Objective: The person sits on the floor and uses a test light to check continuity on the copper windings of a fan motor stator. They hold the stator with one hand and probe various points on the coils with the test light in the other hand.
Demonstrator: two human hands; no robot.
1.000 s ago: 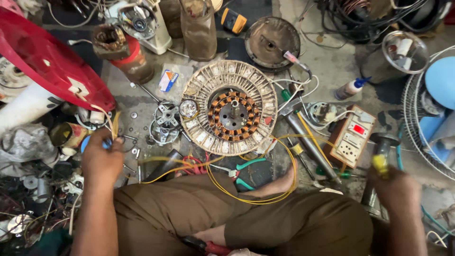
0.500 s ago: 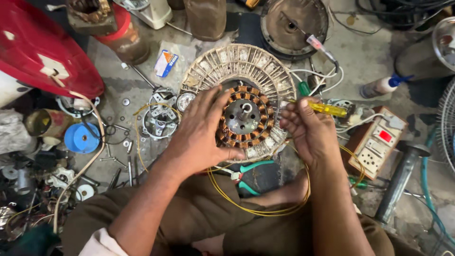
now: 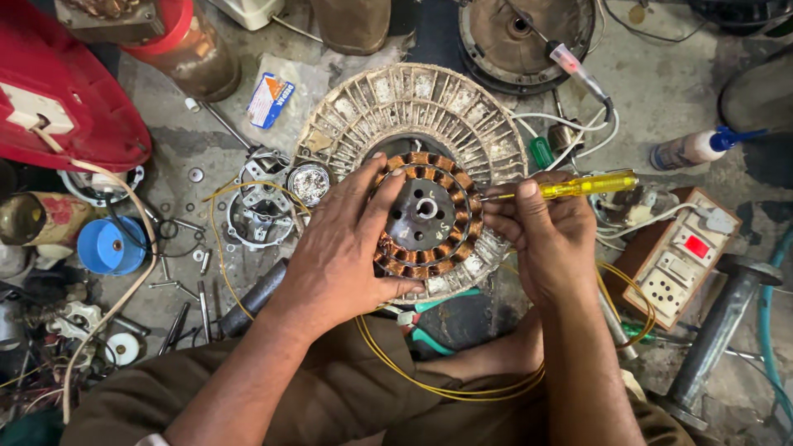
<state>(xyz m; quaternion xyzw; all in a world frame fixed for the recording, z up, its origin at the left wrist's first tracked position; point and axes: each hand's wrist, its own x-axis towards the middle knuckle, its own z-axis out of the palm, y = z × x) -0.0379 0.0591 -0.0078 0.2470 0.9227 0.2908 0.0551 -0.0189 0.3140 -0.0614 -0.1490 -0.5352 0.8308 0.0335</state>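
On the floor, the left hand [image 3: 343,248] lies flat on the copper coil ring [image 3: 425,215], fingers spread. The right hand [image 3: 541,235] pinches a yellow screwdriver [image 3: 578,187], tip touching the ring.

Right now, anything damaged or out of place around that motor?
The round finned housing looks worn: its fins are chipped and caked with grime. Screws and washers lie scattered on the floor to the left. The left hand steadies the copper-wound stator; the right hand holds a yellow screwdriver at its edge.

We see a blue cap [image 3: 111,245], a red housing [image 3: 74,91], a switchboard with sockets [image 3: 684,263], and a glue bottle [image 3: 698,147] on the floor [image 3: 669,91].
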